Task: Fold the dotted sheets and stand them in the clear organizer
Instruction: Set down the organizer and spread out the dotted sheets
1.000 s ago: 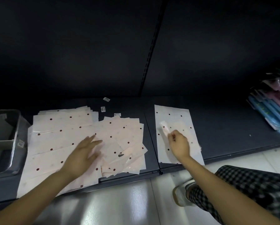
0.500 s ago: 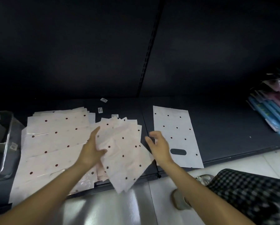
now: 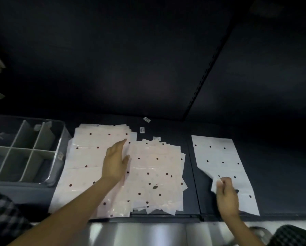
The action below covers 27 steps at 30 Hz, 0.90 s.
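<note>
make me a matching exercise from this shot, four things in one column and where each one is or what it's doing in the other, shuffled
Things
1. left hand
2. right hand
3. clear organizer
4. single dotted sheet

Places or states
A. alone on the right part of the shelf, near left corner lifted
B. at the left end of the shelf, grey dividers inside
C. lying flat on the piles of dotted sheets
D. pinching the lifted corner of a sheet

Pairs: 1-C, 2-D, 3-B, 4-A
</note>
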### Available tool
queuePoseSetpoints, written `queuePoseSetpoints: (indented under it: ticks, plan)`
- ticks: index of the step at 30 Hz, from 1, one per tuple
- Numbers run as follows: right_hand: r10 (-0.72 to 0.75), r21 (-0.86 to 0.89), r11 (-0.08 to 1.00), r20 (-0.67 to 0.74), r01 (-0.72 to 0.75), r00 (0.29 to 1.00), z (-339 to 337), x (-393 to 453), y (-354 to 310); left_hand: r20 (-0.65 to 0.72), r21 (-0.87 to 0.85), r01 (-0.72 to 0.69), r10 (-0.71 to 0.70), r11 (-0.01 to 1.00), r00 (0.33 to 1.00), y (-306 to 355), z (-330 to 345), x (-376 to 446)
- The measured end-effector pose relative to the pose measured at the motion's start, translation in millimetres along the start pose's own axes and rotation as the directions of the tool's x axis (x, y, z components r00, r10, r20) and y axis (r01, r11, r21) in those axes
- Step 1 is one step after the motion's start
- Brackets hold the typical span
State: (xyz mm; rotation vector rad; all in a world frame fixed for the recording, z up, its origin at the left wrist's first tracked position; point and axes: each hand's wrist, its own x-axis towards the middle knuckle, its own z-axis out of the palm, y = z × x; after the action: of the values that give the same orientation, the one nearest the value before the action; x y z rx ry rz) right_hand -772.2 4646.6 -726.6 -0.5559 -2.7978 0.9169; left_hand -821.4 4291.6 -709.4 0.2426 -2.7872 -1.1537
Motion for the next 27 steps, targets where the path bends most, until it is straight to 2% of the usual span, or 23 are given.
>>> queuePoseSetpoints:
  ticks: [2,5,8,10,12,14,15,16,18,19,20,22,24,25,27]
  plan:
    - [-0.002,0.163,0.987,-0.016,0.004,1.0,4.6,3.8,-37.3,0.002,0.144,-0.024,0.024,0.989,1.0,-10.0,-5.1,-6.6]
    - [-0.163,0.316,0.939,0.055,0.137,0.985,16.3,-1.8,-104.0,0.088,0.26,0.059,-0.084,0.964,0.993,-29.6,-18.4,-17.7]
    - [-0.363,0.432,0.864,0.182,0.258,0.914,36.3,-23.5,-164.5,0.118,0.039,0.095,-0.099,0.995,0.988,-47.3,-38.6,-25.9]
    - [-0.459,0.443,0.846,0.325,0.296,0.827,56.4,-45.7,-198.5,0.145,-0.174,0.14,-0.115,0.975,0.983,-48.7,-56.9,-30.2]
    - [-0.531,0.403,0.84,0.469,0.364,0.706,81.3,-71.7,-222.7,0.227,-0.429,0.291,-0.21,0.855,0.951,-43.7,-74.4,-33.4]
    - [-0.613,0.343,0.787,0.529,0.512,0.588,109.2,-97.0,-239.3,0.35,-0.604,0.465,-0.31,0.647,0.884,-43.3,-88.9,-36.0]
    - [-0.643,0.311,0.752,0.542,0.581,0.541,121.9,-109.5,-246.4,0.399,-0.619,0.529,-0.347,0.581,0.849,-47.8,-94.7,-37.7]
    - [-0.661,0.289,0.723,0.552,0.627,0.508,132.4,-120.7,-251.8,0.426,-0.605,0.568,-0.376,0.558,0.823,-52.9,-99.9,-40.0]
    - [-0.679,0.275,0.694,0.558,0.665,0.477,146.6,-137.5,-254.1,0.396,-0.535,0.588,-0.434,0.607,0.809,-68.0,-105.4,-48.6]
    - [-0.684,0.279,0.695,0.541,0.663,0.489,149.3,-141.9,-251.4,0.359,-0.497,0.577,-0.453,0.648,0.816,-76.2,-107.0,-53.4]
    - [-0.684,0.281,0.708,0.502,0.648,0.529,148.9,-143.0,-247.0,0.32,-0.461,0.56,-0.46,0.688,0.828,-83.5,-109.0,-57.5]
    - [-0.624,0.269,0.782,0.338,0.563,0.705,140.9,-137.0,-234.2,0.258,-0.383,0.507,-0.438,0.772,0.861,-95.0,-114.1,-62.8]
    - [-0.477,0.214,0.871,0.149,0.443,0.866,129.8,-126.4,-214.4,0.204,-0.277,0.405,-0.358,0.871,0.911,-102.8,-119.8,-65.5]
    - [-0.401,0.151,0.912,0.121,0.382,0.908,123.9,-121.6,-203.4,0.181,-0.216,0.327,-0.291,0.92,0.939,-106.3,-122.1,-67.4]
    - [-0.266,-0.042,0.958,0.249,0.284,0.931,116.4,-115.1,-179.4,0.172,-0.08,0.158,-0.142,0.984,0.975,-113.6,-122.0,-76.3]
